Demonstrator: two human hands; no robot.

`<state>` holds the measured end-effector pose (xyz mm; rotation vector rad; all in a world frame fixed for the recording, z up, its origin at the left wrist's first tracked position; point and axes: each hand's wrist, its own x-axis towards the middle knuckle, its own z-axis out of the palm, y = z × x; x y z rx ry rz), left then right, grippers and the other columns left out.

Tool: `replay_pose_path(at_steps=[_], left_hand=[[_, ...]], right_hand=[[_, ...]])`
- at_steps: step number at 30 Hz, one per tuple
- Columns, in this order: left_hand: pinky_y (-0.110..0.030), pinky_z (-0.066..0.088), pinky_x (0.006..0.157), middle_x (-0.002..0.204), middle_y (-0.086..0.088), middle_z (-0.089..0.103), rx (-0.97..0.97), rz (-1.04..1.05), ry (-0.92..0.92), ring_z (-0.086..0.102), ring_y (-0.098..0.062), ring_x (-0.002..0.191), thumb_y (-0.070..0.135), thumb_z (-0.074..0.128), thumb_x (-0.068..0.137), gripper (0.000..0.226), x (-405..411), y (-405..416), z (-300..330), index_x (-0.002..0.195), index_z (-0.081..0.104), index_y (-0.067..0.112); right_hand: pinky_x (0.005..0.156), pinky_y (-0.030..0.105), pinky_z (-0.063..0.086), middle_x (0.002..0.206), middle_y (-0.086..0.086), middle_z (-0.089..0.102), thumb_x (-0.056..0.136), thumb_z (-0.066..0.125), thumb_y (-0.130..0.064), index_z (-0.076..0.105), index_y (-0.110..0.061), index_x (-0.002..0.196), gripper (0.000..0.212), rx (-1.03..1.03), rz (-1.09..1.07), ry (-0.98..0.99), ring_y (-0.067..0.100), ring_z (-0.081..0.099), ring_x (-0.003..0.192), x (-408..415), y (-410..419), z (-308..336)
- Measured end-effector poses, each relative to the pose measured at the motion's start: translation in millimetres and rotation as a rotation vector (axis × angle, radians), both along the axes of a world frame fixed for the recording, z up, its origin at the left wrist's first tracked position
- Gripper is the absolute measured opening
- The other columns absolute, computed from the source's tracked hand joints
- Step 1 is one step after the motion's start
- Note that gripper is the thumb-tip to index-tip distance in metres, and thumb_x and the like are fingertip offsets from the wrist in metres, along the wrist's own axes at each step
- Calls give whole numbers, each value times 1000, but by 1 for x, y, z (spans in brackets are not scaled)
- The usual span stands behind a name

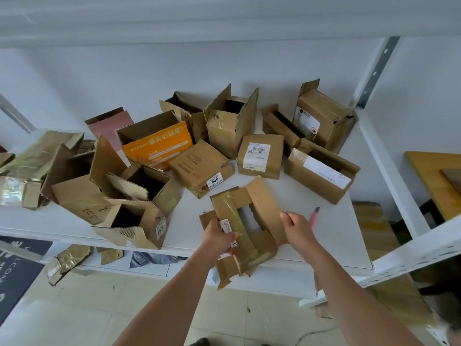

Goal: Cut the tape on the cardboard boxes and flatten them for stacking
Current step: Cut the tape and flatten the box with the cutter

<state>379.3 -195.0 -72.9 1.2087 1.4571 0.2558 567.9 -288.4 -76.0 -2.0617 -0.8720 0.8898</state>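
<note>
- Here, in the head view, both hands are working on one opened box (245,221) at the front edge of the white shelf (331,236), probably because that edge leaves room for its flaps to hang over.
- The left hand (219,239) is curling its fingers round the taped left panel, beside a white label, which looks like a way of steadying the box while the other side is being folded.
- The right hand (296,227) is gripping the right flap at its edge, thumb on top; held so, it seems set to pull the sides apart and press the box flat.
- The box is lying with both ends open, so that the shelf is showing through its middle; its tape appears to be cut already, and the step in hand is, I judge, the flattening.
- A pink knife (313,217) is lying on the shelf just beside the right hand, apart from it, presumably put down near for the next cut.
- Behind, many uncut boxes are waiting: the orange box (157,146), the labelled box (260,156) and the 6367 box (199,168) among them.
- At the far left a flattened pile (32,156) is resting, likely the stacking place; much of the task is looking undone.
</note>
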Motion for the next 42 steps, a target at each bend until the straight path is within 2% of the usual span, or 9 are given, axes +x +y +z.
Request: replay_pose_path(at_steps=[3, 9, 15, 21, 26, 29, 32, 36, 42], left_hand=[[-28, 56, 53, 104, -6, 62, 38, -63, 42, 67, -23, 84, 12, 75, 85, 43, 2, 2, 0, 121, 50, 14], [-39, 52, 92, 124, -5, 49, 237, -150, 294, 55, -26, 113, 37, 76, 78, 70, 23, 3, 9, 134, 41, 12], [-25, 42, 59, 105, -4, 56, 337, -266, 491, 57, -18, 82, 47, 73, 74, 47, 28, 1, 16, 102, 57, 13], [-20, 36, 50, 59, -2, 50, 209, -139, 133, 49, -17, 54, 16, 59, 82, 21, 4, 13, 22, 62, 53, 11], [-44, 54, 89, 109, -16, 66, 73, -21, 6, 63, -31, 98, 4, 59, 93, 20, -22, 21, 10, 113, 62, 2], [-41, 47, 98, 128, -16, 50, 315, -99, 225, 54, -32, 114, 15, 70, 90, 59, -26, 18, 5, 142, 42, 14], [-40, 45, 97, 126, -10, 45, 545, -264, 407, 51, -29, 110, 15, 64, 93, 46, -22, 14, 6, 138, 52, 15], [-40, 47, 89, 121, -6, 43, 524, -356, 515, 54, -25, 94, 30, 48, 100, 27, -12, 2, 7, 120, 57, 15], [-31, 36, 105, 147, -8, 39, 375, -336, 353, 45, -26, 130, 23, 66, 91, 71, -14, 23, -2, 152, 32, 13]], right_hand=[[63, 28, 32, 65, 0, 37, 106, 38, -30, 52, -11, 77, 37, 31, -128, 173, 16, 40, 65, -9, -13, -7], [57, 25, 26, 58, -2, 31, 104, 43, -20, 43, -12, 66, 38, 202, -135, 55, 11, 30, 55, -21, -26, 1], [51, 19, 24, 56, -3, 30, 103, 43, -17, 37, -16, 62, 42, 219, -125, 32, 5, 27, 49, -23, -34, 0], [55, 28, 24, 58, 1, 32, 104, 40, -18, 37, -12, 64, 41, 134, -268, 101, 15, 30, 55, -25, -39, -18], [62, 27, 40, 71, 9, 57, 103, 47, -16, 61, -4, 83, 27, 61, -197, -64, 18, 50, 64, -23, -33, -16], [95, 40, 49, 111, 11, 60, 96, 60, -10, 57, -9, 124, 29, 61, -144, -327, 25, 56, 106, -22, -30, -9], [112, 44, 35, 121, 7, 57, 92, 59, 1, 59, -13, 131, 41, 107, 24, -519, 26, 48, 120, -22, -23, -5], [96, 23, 44, 116, 6, 65, 94, 51, 3, 67, -8, 121, 33, 106, 119, -392, 21, 59, 111, -30, -18, -4], [84, 32, 54, 100, 1, 71, 95, 62, -20, 66, -13, 114, 20, 82, 157, -361, 17, 66, 92, -38, -18, -3]])
